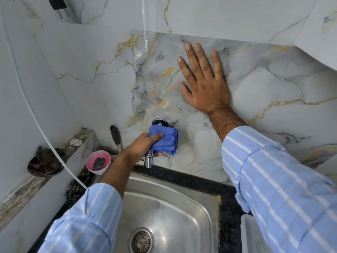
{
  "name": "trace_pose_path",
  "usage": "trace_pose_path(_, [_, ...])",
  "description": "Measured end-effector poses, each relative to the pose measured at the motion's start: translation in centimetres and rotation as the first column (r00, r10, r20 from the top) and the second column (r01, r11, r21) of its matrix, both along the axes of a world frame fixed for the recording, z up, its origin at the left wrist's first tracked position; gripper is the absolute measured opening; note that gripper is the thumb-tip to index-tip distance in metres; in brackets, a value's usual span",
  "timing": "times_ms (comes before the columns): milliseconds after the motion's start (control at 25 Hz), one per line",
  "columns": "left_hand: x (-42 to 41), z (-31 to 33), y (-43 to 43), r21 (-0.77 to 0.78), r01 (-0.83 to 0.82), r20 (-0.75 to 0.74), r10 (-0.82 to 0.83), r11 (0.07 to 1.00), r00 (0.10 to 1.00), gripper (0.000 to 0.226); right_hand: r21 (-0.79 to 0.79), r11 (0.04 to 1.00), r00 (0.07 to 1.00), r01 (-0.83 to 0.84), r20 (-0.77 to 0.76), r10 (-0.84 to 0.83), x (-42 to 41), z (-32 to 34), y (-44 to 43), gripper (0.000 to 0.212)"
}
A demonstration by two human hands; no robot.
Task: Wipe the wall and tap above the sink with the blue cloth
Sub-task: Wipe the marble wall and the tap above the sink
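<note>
My left hand (144, 146) grips the folded blue cloth (165, 138), which is wrapped over the chrome tap (149, 160). The tap's round base plate (160, 122) shows on the wall just above the cloth, and its spout end sticks out below my hand. My right hand (202, 79) lies flat with fingers spread against the marble-patterned wall (102, 88), up and to the right of the tap. It holds nothing. The steel sink (164, 212) sits directly below, with its drain at the bottom centre.
A pink cup (98, 164) with a dark scrubber stands left of the tap, beside a dark-handled utensil (115, 136). A dark bowl (45, 161) rests on the left ledge. A white cable (27, 95) crosses the left wall. A black plug (58, 5) hangs top left.
</note>
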State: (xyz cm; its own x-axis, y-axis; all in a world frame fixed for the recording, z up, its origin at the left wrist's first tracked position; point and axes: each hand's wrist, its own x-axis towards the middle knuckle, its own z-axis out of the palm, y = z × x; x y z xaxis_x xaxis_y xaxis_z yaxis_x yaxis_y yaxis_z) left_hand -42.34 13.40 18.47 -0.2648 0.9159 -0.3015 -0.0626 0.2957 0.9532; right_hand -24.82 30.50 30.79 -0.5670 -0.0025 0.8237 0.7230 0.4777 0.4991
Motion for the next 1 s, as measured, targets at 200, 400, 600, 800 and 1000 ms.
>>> trace_pose_path(200, [1.7,-3.9,-4.2,0.205,-0.126,-0.51,0.216,0.971,0.832,0.035,0.012,1.0,1.0,0.006,-0.01,-0.006,0.0,-0.1,0.1,0.064])
trace_pose_path(400, [3.5,-5.5,-4.7,0.295,-0.203,-0.694,0.355,0.934,0.627,0.036,0.002,1.0,1.0,-0.005,0.001,0.005,0.0,0.0,0.0,0.064])
trace_pose_path(600, [4.4,-5.8,-5.0,0.286,-0.237,-0.686,0.371,0.928,0.626,0.04,-0.009,1.0,1.0,-0.004,-0.004,0.004,0.1,0.1,-0.1,0.063])
trace_pose_path(800, [5.1,-6.5,-5.0,0.291,-0.309,-0.632,0.425,0.905,0.648,0.037,-0.01,1.0,1.0,0.007,0.006,-0.006,0.1,0.1,0.0,0.064])
trace_pose_path(1000, [5.4,-6.7,-4.9,0.239,-0.433,-0.596,0.483,0.869,0.641,0.045,-0.016,1.0,1.0,0.012,0.022,-0.012,0.0,0.2,0.0,0.064])
